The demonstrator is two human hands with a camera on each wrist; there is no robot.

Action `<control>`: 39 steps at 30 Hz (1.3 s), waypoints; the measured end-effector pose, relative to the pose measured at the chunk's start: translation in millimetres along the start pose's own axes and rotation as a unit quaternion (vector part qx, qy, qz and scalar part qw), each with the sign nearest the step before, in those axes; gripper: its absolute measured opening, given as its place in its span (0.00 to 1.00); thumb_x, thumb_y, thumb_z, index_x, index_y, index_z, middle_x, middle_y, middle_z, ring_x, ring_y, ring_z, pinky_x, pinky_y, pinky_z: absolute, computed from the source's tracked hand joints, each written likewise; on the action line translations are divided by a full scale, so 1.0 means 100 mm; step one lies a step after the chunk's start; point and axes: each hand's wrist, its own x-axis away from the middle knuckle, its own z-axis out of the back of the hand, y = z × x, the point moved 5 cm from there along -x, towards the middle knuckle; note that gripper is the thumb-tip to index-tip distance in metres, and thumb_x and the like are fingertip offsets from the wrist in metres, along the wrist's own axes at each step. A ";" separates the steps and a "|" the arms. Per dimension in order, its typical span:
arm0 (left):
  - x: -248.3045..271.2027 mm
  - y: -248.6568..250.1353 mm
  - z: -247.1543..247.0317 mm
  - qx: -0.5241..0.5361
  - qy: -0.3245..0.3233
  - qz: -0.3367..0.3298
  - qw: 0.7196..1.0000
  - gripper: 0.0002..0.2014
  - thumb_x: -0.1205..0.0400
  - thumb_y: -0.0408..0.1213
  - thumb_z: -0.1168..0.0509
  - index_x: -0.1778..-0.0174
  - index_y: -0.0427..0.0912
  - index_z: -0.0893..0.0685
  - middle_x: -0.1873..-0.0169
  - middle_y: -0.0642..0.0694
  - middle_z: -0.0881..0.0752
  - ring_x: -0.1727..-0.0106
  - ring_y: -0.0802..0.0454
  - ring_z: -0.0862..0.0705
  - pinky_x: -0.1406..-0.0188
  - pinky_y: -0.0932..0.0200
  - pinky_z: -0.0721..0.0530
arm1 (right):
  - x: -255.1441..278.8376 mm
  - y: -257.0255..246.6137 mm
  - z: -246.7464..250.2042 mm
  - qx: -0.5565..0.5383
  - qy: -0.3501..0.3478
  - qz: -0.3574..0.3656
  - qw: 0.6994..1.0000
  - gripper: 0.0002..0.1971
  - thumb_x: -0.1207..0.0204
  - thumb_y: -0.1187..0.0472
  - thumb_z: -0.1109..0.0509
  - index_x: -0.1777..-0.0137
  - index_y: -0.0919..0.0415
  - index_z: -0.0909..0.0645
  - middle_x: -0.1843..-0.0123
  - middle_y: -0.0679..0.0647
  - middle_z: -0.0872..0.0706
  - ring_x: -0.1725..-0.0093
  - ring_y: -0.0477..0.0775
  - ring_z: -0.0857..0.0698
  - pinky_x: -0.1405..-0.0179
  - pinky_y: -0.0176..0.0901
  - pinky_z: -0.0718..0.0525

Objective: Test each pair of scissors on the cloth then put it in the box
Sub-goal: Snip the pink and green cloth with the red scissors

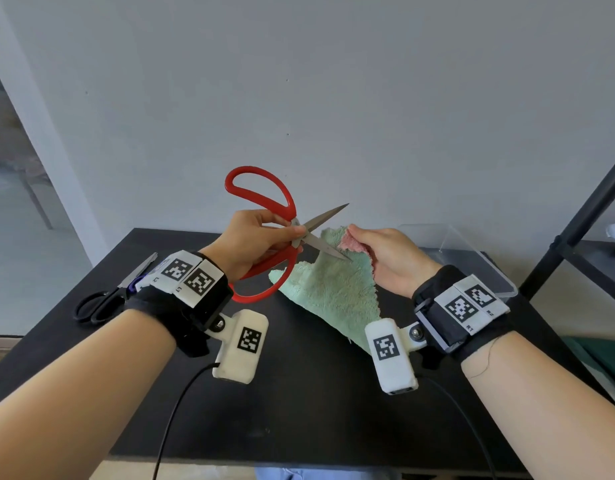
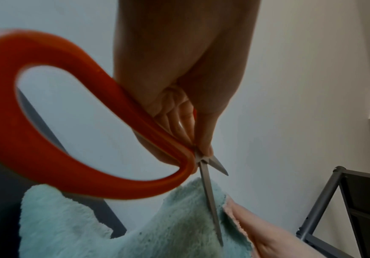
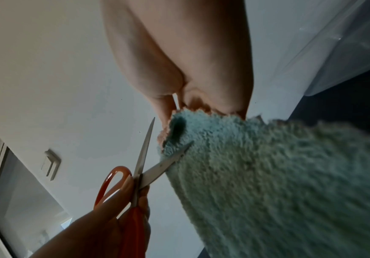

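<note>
Near table's [image 1: 299, 393] left edge: black-handled scissors [image 1: 102, 306] lying flat. Mid-table, raised: left hand [image 1: 254, 242] grips red-handled scissors [image 1: 264, 233], blades parted, lower blade against mint-green fleecy cloth [image 1: 330, 292]. Right hand [image 1: 389, 261] pinches cloth's top corner. Clear box [image 1: 489, 271] at right edge.

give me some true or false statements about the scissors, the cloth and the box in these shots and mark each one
1. The left hand holds the red scissors. True.
2. The red scissors' blades are closed. False: they are spread apart, the lower one against the green cloth.
3. The right hand pinches the cloth's top edge and lifts it. True.
4. The black scissors lie in the clear box. False: they lie on the black table, at its left side.
5. The clear box stands left of the cloth. False: it stands to the right.
</note>
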 end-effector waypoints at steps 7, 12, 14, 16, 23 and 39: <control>-0.33 0.17 -0.03 -0.028 0.015 -0.024 0.999 0.08 0.26 0.32 0.26 0.56 0.33 0.15 0.62 0.37 0.09 0.70 0.52 0.10 0.73 0.68 0.17 | -0.27 -0.20 -0.06 0.035 0.002 0.052 0.998 0.20 0.17 0.64 0.37 0.41 0.88 0.24 0.52 0.69 0.16 0.50 0.63 0.19 0.34 0.56 0.22; -0.61 0.08 -0.08 -0.005 0.029 -0.019 0.999 0.10 0.26 0.32 0.25 0.53 0.31 0.15 0.65 0.39 0.09 0.69 0.52 0.10 0.73 0.67 0.17 | -0.51 -0.22 0.00 0.102 0.042 0.120 0.987 0.17 0.20 0.64 0.32 0.51 0.86 0.19 0.63 0.60 0.13 0.63 0.49 0.16 0.56 0.32 0.17; -0.72 0.03 -0.09 0.007 0.031 -0.016 0.999 0.09 0.26 0.31 0.25 0.54 0.32 0.15 0.64 0.37 0.09 0.68 0.51 0.10 0.73 0.67 0.16 | -0.58 -0.21 0.02 0.124 0.058 0.141 0.980 0.14 0.22 0.64 0.30 0.53 0.80 0.15 0.65 0.56 0.12 0.66 0.44 0.17 0.63 0.26 0.19; -0.83 -0.01 -0.10 0.010 0.031 -0.016 0.999 0.08 0.26 0.32 0.25 0.56 0.33 0.15 0.62 0.36 0.09 0.66 0.49 0.09 0.72 0.66 0.16 | -0.63 -0.22 0.04 0.150 0.077 0.164 0.972 0.10 0.23 0.63 0.28 0.55 0.72 0.11 0.64 0.54 0.10 0.71 0.37 0.17 0.65 0.23 0.19; -1.04 -0.13 -0.12 -0.006 0.037 -0.021 0.999 0.08 0.27 0.35 0.25 0.58 0.34 0.14 0.63 0.38 0.08 0.64 0.48 0.09 0.72 0.68 0.16 | -0.74 -0.20 0.03 0.193 0.097 0.212 0.953 0.05 0.27 0.67 0.25 0.53 0.66 0.10 0.64 0.45 0.11 0.70 0.32 0.15 0.68 0.19 0.22; -0.88 -0.07 -0.04 -0.025 0.039 -0.097 0.994 0.11 0.28 0.35 0.25 0.58 0.31 0.14 0.66 0.38 0.09 0.69 0.51 0.11 0.70 0.67 0.15 | -0.56 -0.22 -0.07 0.257 0.018 0.192 0.947 0.10 0.22 0.60 0.29 0.59 0.64 0.10 0.69 0.51 0.11 0.68 0.35 0.17 0.60 0.22 0.23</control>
